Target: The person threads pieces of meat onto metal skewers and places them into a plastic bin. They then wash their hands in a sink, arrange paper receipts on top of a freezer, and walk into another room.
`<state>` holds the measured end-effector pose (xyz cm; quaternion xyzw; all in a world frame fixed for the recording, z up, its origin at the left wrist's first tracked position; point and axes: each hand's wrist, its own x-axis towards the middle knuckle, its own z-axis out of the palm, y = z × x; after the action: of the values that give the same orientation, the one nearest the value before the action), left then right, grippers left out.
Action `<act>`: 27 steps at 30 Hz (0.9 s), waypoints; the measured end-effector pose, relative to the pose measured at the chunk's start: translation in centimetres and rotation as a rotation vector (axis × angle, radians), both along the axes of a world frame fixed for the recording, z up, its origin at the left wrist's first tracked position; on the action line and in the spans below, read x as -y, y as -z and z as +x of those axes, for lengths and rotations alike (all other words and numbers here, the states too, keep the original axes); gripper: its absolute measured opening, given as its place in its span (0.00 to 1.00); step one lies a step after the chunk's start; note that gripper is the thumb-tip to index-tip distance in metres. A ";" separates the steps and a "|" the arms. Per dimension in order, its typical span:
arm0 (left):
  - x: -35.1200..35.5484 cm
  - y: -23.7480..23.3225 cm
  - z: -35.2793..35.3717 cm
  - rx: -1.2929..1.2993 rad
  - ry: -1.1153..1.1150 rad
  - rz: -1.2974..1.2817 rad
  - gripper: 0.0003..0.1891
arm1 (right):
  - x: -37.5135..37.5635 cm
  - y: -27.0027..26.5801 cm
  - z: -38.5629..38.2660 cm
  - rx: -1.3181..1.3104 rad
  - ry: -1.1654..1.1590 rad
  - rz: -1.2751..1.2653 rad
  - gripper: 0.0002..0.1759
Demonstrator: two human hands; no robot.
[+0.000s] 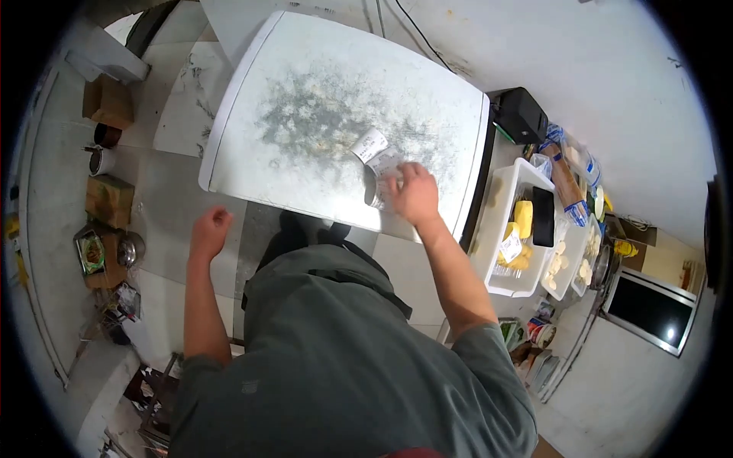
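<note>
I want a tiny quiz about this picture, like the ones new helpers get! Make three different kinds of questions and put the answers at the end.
1. True or false: the left hand is off the white table, beyond its edge.
2. What printed things on the table are at the right hand?
3. Fill the gap: left of the black rectangle in the picture, the things in the white tub are mostly ____ in colour.

Key:
1. True.
2. Curled paper slips.
3. Yellow.
</note>
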<state>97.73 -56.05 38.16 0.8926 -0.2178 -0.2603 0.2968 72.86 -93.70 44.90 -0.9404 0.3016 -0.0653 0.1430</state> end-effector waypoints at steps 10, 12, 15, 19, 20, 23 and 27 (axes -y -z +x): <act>-2.3 -2.1 -4.5 -0.047 -0.166 0.200 0.21 | 11.2 5.0 5.0 0.008 0.079 0.530 0.21; -3.1 -2.2 -5.5 -0.006 -0.185 0.224 0.20 | 10.4 4.4 6.9 -0.006 -0.029 0.577 0.21; -4.3 -1.5 -6.5 -0.059 -0.231 0.250 0.21 | 10.3 4.9 8.6 -0.092 -0.086 0.602 0.22; -4.4 -2.5 -7.9 -0.062 -0.272 0.272 0.21 | 12.2 6.4 8.7 0.148 0.082 0.678 0.20; -4.5 -2.5 -8.2 -0.045 -0.271 0.271 0.21 | 13.0 6.5 8.5 0.211 0.140 0.685 0.19; -5.0 -1.7 -8.6 -0.053 -0.267 0.280 0.21 | 14.7 6.1 7.4 0.232 0.214 0.565 0.14; -4.6 -1.2 -8.9 -0.075 -0.258 0.273 0.20 | 15.2 5.9 6.7 0.187 0.235 0.462 0.11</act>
<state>88.81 -51.47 39.38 0.9347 -0.0529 -0.2803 0.2120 79.59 -108.93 39.04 -0.8312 0.4010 -0.0974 0.3726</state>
